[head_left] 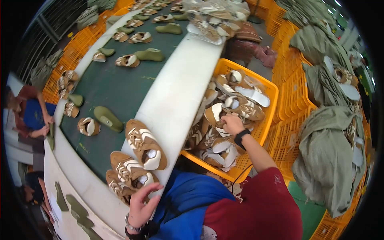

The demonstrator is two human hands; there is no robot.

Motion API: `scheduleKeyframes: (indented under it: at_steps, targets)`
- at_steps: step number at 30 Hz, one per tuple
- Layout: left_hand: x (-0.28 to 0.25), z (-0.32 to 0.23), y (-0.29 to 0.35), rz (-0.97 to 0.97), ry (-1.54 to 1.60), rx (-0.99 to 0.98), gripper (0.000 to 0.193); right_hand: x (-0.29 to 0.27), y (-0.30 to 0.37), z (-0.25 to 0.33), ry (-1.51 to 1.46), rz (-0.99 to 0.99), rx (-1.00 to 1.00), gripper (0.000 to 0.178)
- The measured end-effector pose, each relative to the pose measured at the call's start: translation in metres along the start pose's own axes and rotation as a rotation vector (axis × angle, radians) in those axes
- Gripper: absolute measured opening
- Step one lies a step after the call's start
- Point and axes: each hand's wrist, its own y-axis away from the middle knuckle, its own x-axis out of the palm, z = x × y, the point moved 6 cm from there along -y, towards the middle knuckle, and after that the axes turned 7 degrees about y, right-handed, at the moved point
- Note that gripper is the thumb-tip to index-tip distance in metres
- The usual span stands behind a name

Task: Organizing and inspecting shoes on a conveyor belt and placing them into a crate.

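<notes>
My right hand (233, 123) reaches into a yellow plastic crate (273, 102), its fingers closed on a brown-and-white sneaker (213, 113) that lies among many others. Part of the grip is hidden behind the hand. Close to the table's near edge, my left hand (141, 209) is held with thumb and fingers apart, gripping nothing. Just beyond its fingertips stand three sneakers: one (140, 138) sits farther along, a second (130, 168) is nearer, and the third (115, 183) is partly covered by the second.
Along the green conveyor belt (120, 88) lie shoe uppers (89, 126) and green shoe lasts (109, 119). A plastic bag of shoes (212, 20) rests at the white ledge's far end. Stacked yellow crates (294, 90) with grey-green cloths (324, 152) stand at right. Two people work at left.
</notes>
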Motion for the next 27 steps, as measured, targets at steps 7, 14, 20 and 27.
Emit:
scheduleKeyframes:
  at_steps: [7, 14, 20, 27]
  targets:
    - [-0.001, 0.022, -0.026, 0.077, 0.859, -0.262, 0.054, -0.178, 0.066, 0.237, -0.057, -0.546, -1.082, 0.006]
    - [-0.038, 0.009, 0.026, 0.014, 0.985, 0.036, 0.059, -0.188, 0.076, 0.336, -0.866, 0.060, -1.242, 0.015]
    - [-0.056, 0.004, 0.048, -0.108, 0.782, 0.211, 0.071, -0.172, 0.084, 0.378, -0.821, -0.052, -0.855, 0.034]
    - [-0.072, -0.051, 0.086, -0.877, -0.698, 0.746, 0.053, -0.186, 0.101, 0.388, -0.681, -0.450, -0.917, 0.034]
